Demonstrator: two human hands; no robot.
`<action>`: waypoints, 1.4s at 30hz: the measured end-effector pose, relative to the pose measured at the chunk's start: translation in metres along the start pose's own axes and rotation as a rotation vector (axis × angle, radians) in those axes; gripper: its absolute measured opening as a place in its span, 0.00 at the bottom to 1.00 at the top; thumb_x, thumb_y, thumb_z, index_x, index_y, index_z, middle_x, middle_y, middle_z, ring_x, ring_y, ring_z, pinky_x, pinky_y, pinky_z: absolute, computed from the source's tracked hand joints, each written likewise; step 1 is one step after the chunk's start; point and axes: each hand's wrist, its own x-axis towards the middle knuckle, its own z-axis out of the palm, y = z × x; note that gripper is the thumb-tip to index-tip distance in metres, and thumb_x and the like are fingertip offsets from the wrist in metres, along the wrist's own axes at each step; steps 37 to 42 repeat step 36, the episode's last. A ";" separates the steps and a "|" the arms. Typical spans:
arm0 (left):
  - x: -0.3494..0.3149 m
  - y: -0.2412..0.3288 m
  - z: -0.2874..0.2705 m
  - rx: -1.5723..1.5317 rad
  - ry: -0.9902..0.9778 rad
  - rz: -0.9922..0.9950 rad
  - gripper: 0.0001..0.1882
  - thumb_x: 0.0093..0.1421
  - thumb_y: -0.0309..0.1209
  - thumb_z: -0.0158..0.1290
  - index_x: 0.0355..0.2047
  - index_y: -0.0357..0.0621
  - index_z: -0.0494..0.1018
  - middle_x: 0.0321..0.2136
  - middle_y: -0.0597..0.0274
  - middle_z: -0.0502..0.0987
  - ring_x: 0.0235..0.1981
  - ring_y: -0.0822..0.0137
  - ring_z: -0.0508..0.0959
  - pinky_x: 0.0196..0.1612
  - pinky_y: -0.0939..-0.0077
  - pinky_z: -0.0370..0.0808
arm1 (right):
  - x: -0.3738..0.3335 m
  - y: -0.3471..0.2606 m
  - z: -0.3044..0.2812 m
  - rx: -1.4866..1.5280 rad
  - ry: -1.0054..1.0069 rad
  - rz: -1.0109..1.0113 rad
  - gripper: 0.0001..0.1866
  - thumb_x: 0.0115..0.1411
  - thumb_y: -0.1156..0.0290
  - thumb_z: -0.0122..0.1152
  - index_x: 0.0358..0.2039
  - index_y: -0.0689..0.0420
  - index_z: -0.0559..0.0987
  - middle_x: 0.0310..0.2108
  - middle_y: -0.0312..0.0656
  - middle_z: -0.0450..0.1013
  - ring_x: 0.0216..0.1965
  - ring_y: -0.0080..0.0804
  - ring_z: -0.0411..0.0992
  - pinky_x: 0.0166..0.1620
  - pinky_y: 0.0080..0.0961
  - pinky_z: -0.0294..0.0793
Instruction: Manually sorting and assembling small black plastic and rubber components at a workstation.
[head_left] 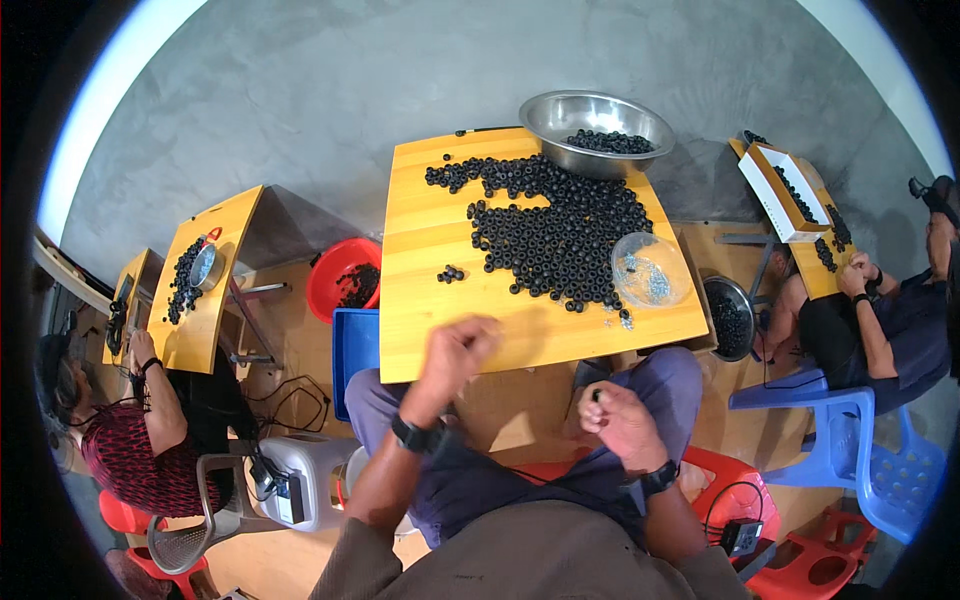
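My right hand [622, 422] is closed above my right thigh, with a small black round piece [597, 396] pinched at the thumb and fingertips. My left hand [455, 355] is over the table's near edge, its fingers curled and slightly blurred; whatever they hold, if anything, is hidden. On the yellow wooden table [425, 240] spreads a wide layer of small black ring-like pieces [550, 240]. A few black pieces [451, 273] lie apart to the left. At the right edge stands a clear round tub [652, 270] with small shiny parts inside, and several more lie beside it.
A steel basin [598, 135] with black pieces stands at the table's far right corner. Beside the table are a red basin [343, 280], a blue bin [356, 355] and a dark bucket [730, 318]. People work at side tables left and right, near a blue chair [850, 440].
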 end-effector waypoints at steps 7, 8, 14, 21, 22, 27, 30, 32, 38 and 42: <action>0.075 -0.046 -0.069 0.596 0.262 0.131 0.14 0.52 0.28 0.61 0.40 0.38 0.82 0.31 0.50 0.81 0.32 0.50 0.82 0.39 0.60 0.78 | -0.020 -0.030 -0.063 0.063 0.004 -0.202 0.12 0.66 0.65 0.60 0.41 0.61 0.75 0.29 0.33 0.65 0.33 0.23 0.64 0.35 0.22 0.65; 0.078 -0.048 -0.069 0.597 0.262 0.131 0.14 0.52 0.28 0.61 0.40 0.38 0.82 0.31 0.50 0.81 0.32 0.50 0.82 0.39 0.60 0.78 | -0.021 -0.030 -0.069 0.082 -0.014 -0.219 0.11 0.66 0.64 0.60 0.40 0.60 0.76 0.29 0.33 0.66 0.33 0.24 0.64 0.35 0.23 0.65; 0.085 -0.057 -0.066 0.697 0.227 0.179 0.13 0.52 0.28 0.60 0.38 0.38 0.82 0.29 0.51 0.80 0.33 0.51 0.81 0.39 0.58 0.77 | -0.019 -0.024 -0.075 0.049 -0.010 -0.227 0.10 0.66 0.64 0.60 0.38 0.59 0.76 0.29 0.33 0.65 0.33 0.25 0.64 0.35 0.24 0.66; 0.056 -0.065 -0.061 0.402 0.229 0.089 0.09 0.55 0.25 0.61 0.37 0.36 0.81 0.26 0.57 0.80 0.24 0.65 0.79 0.31 0.70 0.76 | -0.021 -0.025 -0.066 0.016 0.037 -0.228 0.10 0.66 0.65 0.60 0.37 0.59 0.75 0.29 0.33 0.65 0.32 0.24 0.64 0.35 0.23 0.65; 0.050 -0.063 -0.058 0.268 0.191 0.016 0.08 0.56 0.24 0.61 0.37 0.35 0.80 0.26 0.61 0.80 0.23 0.72 0.77 0.29 0.76 0.75 | -0.021 -0.025 -0.064 0.022 0.041 -0.228 0.10 0.66 0.65 0.60 0.37 0.59 0.75 0.29 0.33 0.65 0.32 0.24 0.64 0.35 0.23 0.65; 0.024 -0.048 -0.034 -0.188 0.091 -0.097 0.08 0.60 0.21 0.59 0.41 0.34 0.79 0.27 0.69 0.78 0.24 0.82 0.73 0.28 0.85 0.71 | -0.007 -0.017 -0.049 0.044 0.052 -0.147 0.10 0.66 0.67 0.60 0.39 0.61 0.76 0.29 0.34 0.66 0.32 0.23 0.64 0.36 0.23 0.65; 0.020 -0.049 -0.028 -0.135 0.077 -0.104 0.08 0.59 0.21 0.60 0.39 0.34 0.79 0.27 0.69 0.78 0.25 0.81 0.73 0.28 0.84 0.71 | -0.002 -0.013 -0.039 0.058 0.018 -0.122 0.10 0.66 0.68 0.59 0.41 0.62 0.76 0.30 0.35 0.67 0.33 0.24 0.65 0.37 0.23 0.66; 0.022 -0.044 -0.017 0.088 0.044 0.012 0.07 0.58 0.22 0.61 0.38 0.35 0.80 0.26 0.67 0.79 0.25 0.80 0.74 0.29 0.81 0.73 | -0.004 -0.016 -0.043 0.079 0.004 -0.121 0.10 0.66 0.68 0.59 0.42 0.62 0.77 0.30 0.35 0.68 0.33 0.25 0.65 0.37 0.23 0.66; 0.028 -0.031 -0.010 0.415 0.002 0.204 0.09 0.59 0.25 0.59 0.41 0.42 0.83 0.32 0.59 0.84 0.26 0.62 0.81 0.32 0.68 0.78 | -0.009 -0.029 -0.055 0.044 -0.030 -0.224 0.15 0.66 0.66 0.60 0.49 0.59 0.78 0.31 0.36 0.68 0.34 0.26 0.66 0.36 0.24 0.68; 0.028 -0.031 -0.010 0.415 0.002 0.204 0.09 0.59 0.25 0.59 0.41 0.42 0.83 0.32 0.59 0.84 0.26 0.62 0.81 0.32 0.68 0.78 | -0.009 -0.029 -0.055 0.044 -0.030 -0.224 0.15 0.66 0.66 0.60 0.49 0.59 0.78 0.31 0.36 0.68 0.34 0.26 0.66 0.36 0.24 0.68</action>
